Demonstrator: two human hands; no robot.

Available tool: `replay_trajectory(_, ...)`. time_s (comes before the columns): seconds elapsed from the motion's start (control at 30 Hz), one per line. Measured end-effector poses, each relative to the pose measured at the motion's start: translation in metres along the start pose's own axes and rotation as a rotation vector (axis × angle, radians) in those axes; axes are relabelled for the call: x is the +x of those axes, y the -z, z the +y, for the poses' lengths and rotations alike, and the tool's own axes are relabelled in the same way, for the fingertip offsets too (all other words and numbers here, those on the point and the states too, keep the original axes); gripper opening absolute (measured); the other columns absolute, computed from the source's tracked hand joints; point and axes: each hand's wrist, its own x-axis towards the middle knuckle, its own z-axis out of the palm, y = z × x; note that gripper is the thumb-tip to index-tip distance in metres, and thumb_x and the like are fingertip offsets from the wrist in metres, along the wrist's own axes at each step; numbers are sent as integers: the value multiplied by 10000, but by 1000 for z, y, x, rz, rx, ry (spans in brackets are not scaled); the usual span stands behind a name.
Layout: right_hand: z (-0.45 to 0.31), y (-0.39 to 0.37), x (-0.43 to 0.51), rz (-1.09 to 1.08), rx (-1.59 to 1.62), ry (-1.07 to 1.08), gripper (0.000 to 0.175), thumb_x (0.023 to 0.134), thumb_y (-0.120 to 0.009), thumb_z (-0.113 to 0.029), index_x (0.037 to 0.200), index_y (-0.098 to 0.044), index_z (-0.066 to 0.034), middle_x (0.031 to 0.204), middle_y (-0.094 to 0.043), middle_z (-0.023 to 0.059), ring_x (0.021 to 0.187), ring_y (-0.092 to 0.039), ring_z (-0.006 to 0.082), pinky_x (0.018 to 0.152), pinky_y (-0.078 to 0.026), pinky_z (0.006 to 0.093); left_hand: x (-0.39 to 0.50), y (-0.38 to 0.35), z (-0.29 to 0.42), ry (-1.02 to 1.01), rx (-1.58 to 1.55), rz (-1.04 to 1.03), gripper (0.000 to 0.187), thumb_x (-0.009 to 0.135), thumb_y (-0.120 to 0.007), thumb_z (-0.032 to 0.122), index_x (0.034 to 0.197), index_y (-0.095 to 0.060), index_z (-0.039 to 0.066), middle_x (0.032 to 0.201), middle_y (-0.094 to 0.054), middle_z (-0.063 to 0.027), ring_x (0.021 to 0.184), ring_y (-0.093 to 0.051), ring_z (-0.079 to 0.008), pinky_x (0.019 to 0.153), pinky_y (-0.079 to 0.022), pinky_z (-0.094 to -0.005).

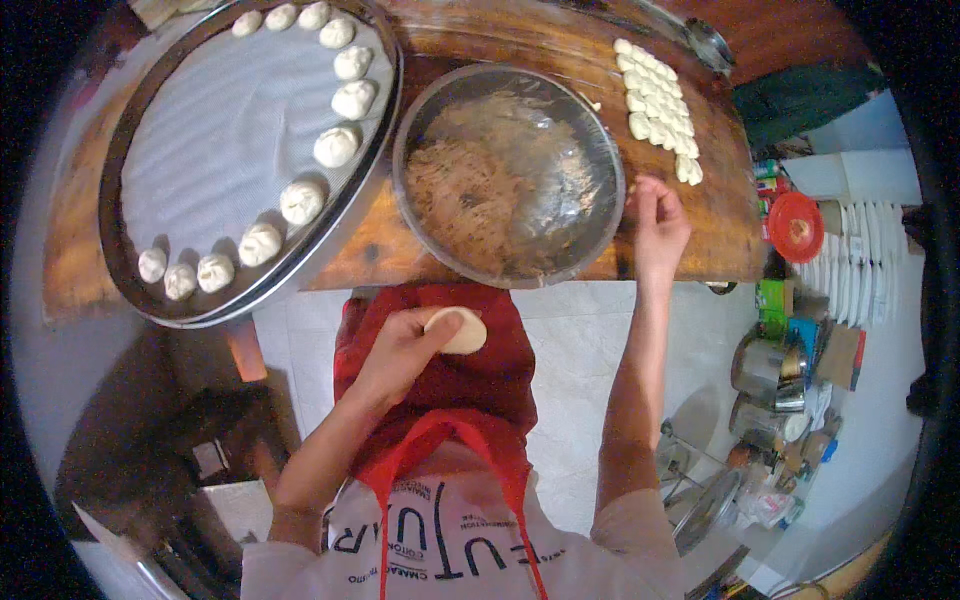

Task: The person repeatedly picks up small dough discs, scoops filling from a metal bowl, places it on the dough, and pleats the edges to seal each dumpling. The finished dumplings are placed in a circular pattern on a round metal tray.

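My left hand [409,341] holds a flat round dough wrapper [466,335] over my lap, with the thumb lying across it. Beyond it, at the table edge, stands a large metal bowl [414,232] with brown minced filling [465,199] heaped toward its left side. My right hand [660,217] is just right of the bowl's rim, its fingers curled together; whether anything small is between the fingertips I cannot tell. Rows of small dough pieces [654,94] lie on the table past that hand. At the left, a round steamer tray [217,142] carries filled, pleated buns [302,202] along its right and near sides.
The wooden table [360,255] spans the view, its near edge close to my lap. A red apron [450,375] covers my legs. On the right are a red dish [796,227], a metal pot [757,364] and other kitchen goods. A dark stool-like object [180,405] stands lower left.
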Motion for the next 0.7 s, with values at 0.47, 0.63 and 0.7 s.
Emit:
replay_trajectory(0.47, -83, -85, -51, -597, -372, 465, 287, 874, -725, -94, 1158, -708, -55, 984, -700, 118, 875, -690, 199, 785, -547, 309, 6, -2, -10, 78, -643, -26, 495, 1062, -476, 318, 1367, -490, -72, 1322, -611, -216, 1170, -639, -379, 1046, -522, -475)
replay_trajectory(0.63, -68, -63, -27, -439, -255, 258, 206, 928, -693, -128, 1107, -729, -33, 993, -737, 107, 890, -693, 178, 817, -539, 310, -2, -3, -4, 31, -479, 26, 429, 1062, -501, 259, 1354, -527, -55, 1267, -646, -157, 1118, -667, -268, 1029, -515, -381)
replay_trajectory(0.7, -49, -42, -4, -192, -180, 150, 191, 957, -669, -162, 1069, -737, -25, 1040, -757, 121, 971, -705, 203, 892, -538, 336, -8, -3, -2, -4, -339, 29, 408, 1050, -527, 262, 1316, -570, -44, 1222, -671, -143, 1084, -677, -237, 1000, -519, -358)
